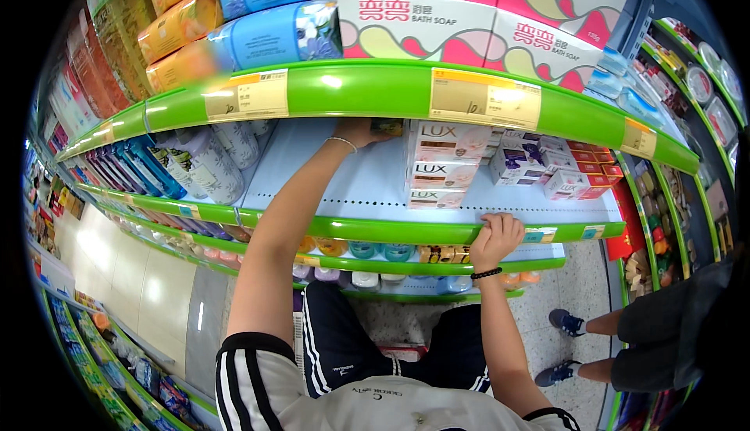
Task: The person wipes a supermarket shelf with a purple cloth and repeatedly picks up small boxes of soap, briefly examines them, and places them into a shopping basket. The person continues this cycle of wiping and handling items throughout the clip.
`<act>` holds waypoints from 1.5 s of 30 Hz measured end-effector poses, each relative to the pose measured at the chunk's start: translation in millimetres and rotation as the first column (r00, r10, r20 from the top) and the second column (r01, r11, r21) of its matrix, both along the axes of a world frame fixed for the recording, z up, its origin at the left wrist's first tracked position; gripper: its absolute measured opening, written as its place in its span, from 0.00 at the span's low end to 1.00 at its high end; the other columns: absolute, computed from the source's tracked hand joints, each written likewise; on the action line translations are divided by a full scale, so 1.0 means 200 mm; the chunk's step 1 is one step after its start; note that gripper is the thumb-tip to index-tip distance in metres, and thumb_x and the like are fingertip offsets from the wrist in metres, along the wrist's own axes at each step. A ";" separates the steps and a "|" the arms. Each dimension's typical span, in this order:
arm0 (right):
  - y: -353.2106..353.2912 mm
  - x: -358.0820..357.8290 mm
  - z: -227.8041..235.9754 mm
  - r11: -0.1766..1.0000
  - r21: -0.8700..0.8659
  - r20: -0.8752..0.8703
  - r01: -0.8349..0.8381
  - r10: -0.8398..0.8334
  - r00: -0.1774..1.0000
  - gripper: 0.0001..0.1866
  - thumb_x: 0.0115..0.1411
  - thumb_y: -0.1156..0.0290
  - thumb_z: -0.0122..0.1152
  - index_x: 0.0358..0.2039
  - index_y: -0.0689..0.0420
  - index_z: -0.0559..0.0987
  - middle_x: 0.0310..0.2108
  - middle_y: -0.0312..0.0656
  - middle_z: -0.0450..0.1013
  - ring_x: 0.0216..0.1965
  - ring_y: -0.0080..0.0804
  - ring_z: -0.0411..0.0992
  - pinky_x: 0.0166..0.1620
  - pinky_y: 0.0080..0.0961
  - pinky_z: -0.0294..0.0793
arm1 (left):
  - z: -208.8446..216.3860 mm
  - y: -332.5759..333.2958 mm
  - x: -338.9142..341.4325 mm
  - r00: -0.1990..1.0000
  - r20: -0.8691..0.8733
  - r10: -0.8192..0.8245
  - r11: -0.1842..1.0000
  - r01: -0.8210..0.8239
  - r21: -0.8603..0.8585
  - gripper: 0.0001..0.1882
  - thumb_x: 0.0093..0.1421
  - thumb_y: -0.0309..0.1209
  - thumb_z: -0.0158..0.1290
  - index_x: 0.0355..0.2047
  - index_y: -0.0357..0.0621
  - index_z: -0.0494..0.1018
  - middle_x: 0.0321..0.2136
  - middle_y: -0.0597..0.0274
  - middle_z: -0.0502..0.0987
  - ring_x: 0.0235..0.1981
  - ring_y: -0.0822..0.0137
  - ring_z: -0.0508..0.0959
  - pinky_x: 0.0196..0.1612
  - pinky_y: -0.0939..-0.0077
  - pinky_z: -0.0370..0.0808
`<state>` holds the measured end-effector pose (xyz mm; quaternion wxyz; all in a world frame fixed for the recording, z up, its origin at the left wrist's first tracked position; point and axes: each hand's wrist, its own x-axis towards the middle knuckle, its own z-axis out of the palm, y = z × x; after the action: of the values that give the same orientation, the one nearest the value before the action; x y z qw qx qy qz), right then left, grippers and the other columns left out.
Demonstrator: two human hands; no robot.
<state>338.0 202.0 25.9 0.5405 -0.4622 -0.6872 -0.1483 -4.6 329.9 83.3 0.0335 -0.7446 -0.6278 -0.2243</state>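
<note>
My left arm reaches onto the middle shelf (336, 185), under the green front of the shelf above. At its end, my left hand (355, 130) is closed around a small dark box (387, 127) with gold tones; its fingertips are partly hidden. Just right of that box stands a stack of white and pink soap boxes (442, 173). Curled over the green front edge (406, 232) of the middle shelf, my right hand (500, 237) grips it a little right of the stack.
Purple and white soap boxes (518, 159) and red boxes (595, 167) sit farther right. Patterned bottles (211, 161) stand left. Overhead, the upper shelf's green edge (351, 91) carries large bath soap packs (418, 25). A person's legs (625, 337) are close on my right.
</note>
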 end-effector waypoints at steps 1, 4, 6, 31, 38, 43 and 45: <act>0.00 -0.01 0.00 1.000 -0.001 -0.006 -0.006 0.006 1.000 0.06 0.48 0.71 0.47 0.23 0.54 0.74 0.26 0.39 0.67 0.31 0.40 0.63 0.42 0.36 0.58 | -0.02 0.01 -0.02 1.000 0.021 0.005 1.000 -0.005 0.001 0.52 0.37 0.54 0.66 0.58 0.43 0.59 0.56 0.48 0.63 0.58 0.51 0.62 0.60 0.64 0.59; 0.01 0.02 0.01 1.000 0.002 -0.004 0.001 -0.001 1.000 0.06 0.48 0.72 0.47 0.23 0.54 0.74 0.27 0.39 0.67 0.31 0.40 0.63 0.42 0.36 0.58 | 0.03 -0.01 0.04 0.991 0.114 0.076 0.986 -0.058 -0.153 0.50 0.34 0.50 0.67 0.57 0.42 0.61 0.55 0.47 0.64 0.58 0.52 0.63 0.60 0.66 0.60; -0.01 0.01 0.03 1.000 0.006 -0.002 -0.024 0.024 1.000 0.06 0.48 0.72 0.48 0.23 0.54 0.74 0.27 0.40 0.67 0.31 0.40 0.63 0.42 0.36 0.58 | -0.01 -0.06 -0.02 0.969 0.229 0.095 0.972 -0.041 -0.230 0.47 0.32 0.49 0.67 0.53 0.41 0.67 0.54 0.45 0.65 0.55 0.51 0.65 0.58 0.67 0.63; -0.74 -0.31 0.12 -0.348 0.426 -0.894 -0.835 -0.307 -0.327 0.43 0.50 0.45 0.60 0.61 0.55 0.58 0.61 0.42 0.58 0.61 0.37 0.58 0.63 0.39 0.55 | 0.17 -1.58 0.62 0.889 0.408 -0.208 0.977 0.172 0.123 0.38 0.33 0.31 0.67 0.48 0.43 0.68 0.47 0.55 0.70 0.53 0.51 0.65 0.56 0.60 0.63; -0.80 -0.28 0.16 -0.078 -0.221 -0.975 -0.972 0.024 0.220 0.39 0.58 0.62 0.58 0.65 0.58 0.52 0.57 0.41 0.60 0.58 0.27 0.59 0.59 0.28 0.57 | 0.00 -1.65 0.68 0.733 0.665 -0.144 0.989 0.119 0.084 0.38 0.39 0.24 0.66 0.51 0.44 0.62 0.52 0.55 0.67 0.51 0.50 0.70 0.53 0.62 0.69; -0.79 -0.25 0.11 -0.112 -0.021 -0.969 -0.993 -0.242 0.048 0.28 0.63 0.64 0.49 0.60 0.62 0.59 0.55 0.40 0.64 0.56 0.25 0.62 0.57 0.28 0.60 | -0.10 -1.69 0.64 0.184 0.958 -0.221 0.939 0.307 0.158 0.42 0.39 0.18 0.67 0.53 0.45 0.57 0.55 0.55 0.63 0.56 0.61 0.66 0.59 0.67 0.65; -0.81 -0.26 0.13 -0.112 -0.009 -0.967 -0.994 -0.252 0.037 0.23 0.63 0.65 0.48 0.56 0.61 0.64 0.52 0.40 0.67 0.53 0.27 0.66 0.55 0.30 0.63 | -0.13 -1.70 0.62 0.097 0.969 -0.228 0.923 0.339 0.183 0.44 0.38 0.16 0.67 0.54 0.46 0.56 0.56 0.53 0.61 0.58 0.61 0.64 0.59 0.67 0.64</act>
<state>286.1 40.4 51.0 0.3762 -0.2760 -0.2944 0.8341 119.7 -10.4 57.8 -0.4548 -0.5277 -0.3528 -0.6247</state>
